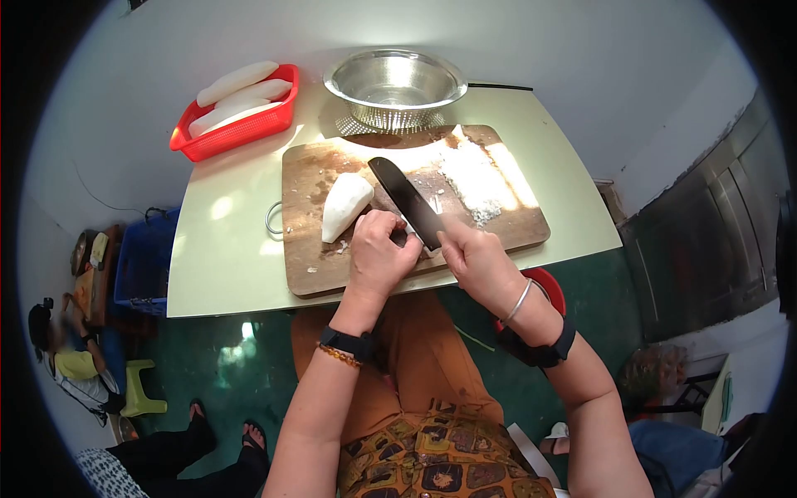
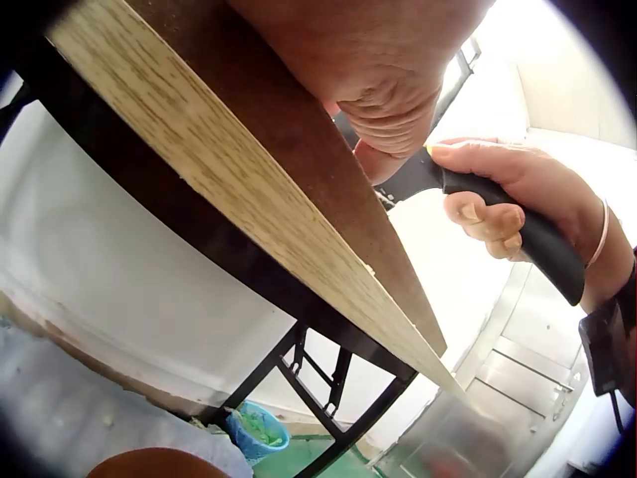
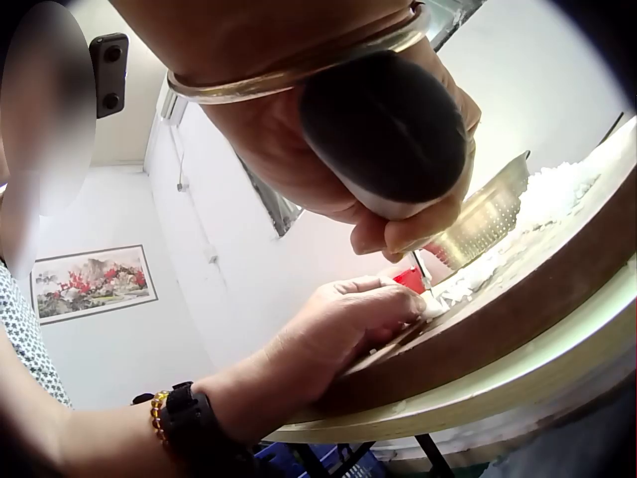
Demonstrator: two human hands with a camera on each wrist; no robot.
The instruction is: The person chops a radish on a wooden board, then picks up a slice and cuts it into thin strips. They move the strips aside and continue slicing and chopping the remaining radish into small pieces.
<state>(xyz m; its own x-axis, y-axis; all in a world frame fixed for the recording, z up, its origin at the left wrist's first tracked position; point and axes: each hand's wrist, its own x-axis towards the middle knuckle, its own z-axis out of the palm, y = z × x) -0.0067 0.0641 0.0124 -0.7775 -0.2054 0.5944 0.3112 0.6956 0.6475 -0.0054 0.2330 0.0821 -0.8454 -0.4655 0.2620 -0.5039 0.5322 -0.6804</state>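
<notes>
My right hand (image 1: 480, 259) grips the black handle (image 2: 542, 244) of a kitchen knife (image 1: 405, 195), its dark broad blade slanting up and left over the wooden cutting board (image 1: 305, 270). At the board's near middle, my left hand (image 1: 380, 251) holds a small white radish piece (image 3: 430, 305) beside the blade with curled fingers; most of the piece is hidden by them. Left of the blade lies a large peeled white radish chunk (image 1: 347, 203). A heap of finely chopped white radish (image 1: 471, 178) spreads over the board's right side.
Behind the board stands a perforated metal colander (image 1: 394, 114). A red basket (image 1: 241, 133) of peeled white radishes sits at the table's back left. Below the near edge, a red bucket (image 1: 550, 290) stands on the floor. Another person (image 1: 75, 365) sits at far left.
</notes>
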